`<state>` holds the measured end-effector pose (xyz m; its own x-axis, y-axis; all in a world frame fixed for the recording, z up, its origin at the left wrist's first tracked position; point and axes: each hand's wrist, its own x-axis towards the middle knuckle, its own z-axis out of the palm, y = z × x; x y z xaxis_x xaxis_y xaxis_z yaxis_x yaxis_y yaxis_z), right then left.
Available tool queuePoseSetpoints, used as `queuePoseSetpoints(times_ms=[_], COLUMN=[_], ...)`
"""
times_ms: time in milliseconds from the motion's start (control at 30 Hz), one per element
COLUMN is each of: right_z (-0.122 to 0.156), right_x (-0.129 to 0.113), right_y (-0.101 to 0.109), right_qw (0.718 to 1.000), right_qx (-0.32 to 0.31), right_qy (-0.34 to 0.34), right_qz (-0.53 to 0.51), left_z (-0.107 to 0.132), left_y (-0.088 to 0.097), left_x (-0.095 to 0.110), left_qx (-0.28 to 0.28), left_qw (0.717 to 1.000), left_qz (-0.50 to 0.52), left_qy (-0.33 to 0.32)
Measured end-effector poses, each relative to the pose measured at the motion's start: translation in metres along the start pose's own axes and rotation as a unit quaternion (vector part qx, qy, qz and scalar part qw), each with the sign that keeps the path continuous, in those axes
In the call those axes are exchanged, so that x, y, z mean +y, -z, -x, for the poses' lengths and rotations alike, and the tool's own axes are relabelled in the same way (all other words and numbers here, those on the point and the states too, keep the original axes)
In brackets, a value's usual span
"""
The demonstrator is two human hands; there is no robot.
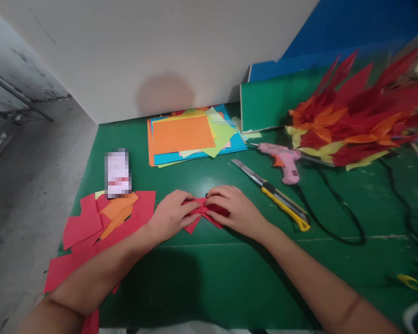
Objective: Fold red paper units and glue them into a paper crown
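A folded piece of red paper (202, 209) lies on the green table between my hands, its corners poking out below the fingers. My left hand (176, 211) has its fingers curled onto the left side of the paper. On the right side, my right hand (231, 208) grips the paper, its fingertips close to those of the left. The hands partly cover the folds. Loose red paper pieces (81, 227) and a few orange paper strips (120, 213) lie beside my left forearm.
A blurred-out phone (118, 171) rests at the left. Behind my hands is a stack of coloured paper (184, 134). To the right are a yellow utility knife (285, 206) with its blade out, a pink glue gun (282, 160) with a black cord, and a red-orange paper arrangement (362, 111).
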<state>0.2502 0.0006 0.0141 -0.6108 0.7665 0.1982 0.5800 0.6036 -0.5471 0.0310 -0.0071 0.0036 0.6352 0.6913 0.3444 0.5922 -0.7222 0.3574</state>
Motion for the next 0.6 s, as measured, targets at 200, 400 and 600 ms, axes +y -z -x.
queuePoseSetpoints(times_ms=[200, 400, 600], right_z=[-0.0001, 0.0009, 0.0027], right_x=[0.0019, -0.0001, -0.0016], right_y=[-0.0003, -0.0024, -0.0041], right_qw=[1.000, 0.999, 0.997], right_qx=[-0.004, 0.008, 0.027], right_qy=[0.000, -0.005, -0.034], right_qz=[0.008, 0.033, 0.060], left_z=[-0.0020, -0.0033, -0.0046], left_y=[0.0015, 0.0018, 0.0040], left_x=[0.0028, 0.0030, 0.0039], left_qx=[0.003, -0.001, -0.021], left_qw=[0.999, 0.999, 0.999], left_qz=[0.042, 0.036, 0.028], left_qy=[0.006, -0.011, -0.026])
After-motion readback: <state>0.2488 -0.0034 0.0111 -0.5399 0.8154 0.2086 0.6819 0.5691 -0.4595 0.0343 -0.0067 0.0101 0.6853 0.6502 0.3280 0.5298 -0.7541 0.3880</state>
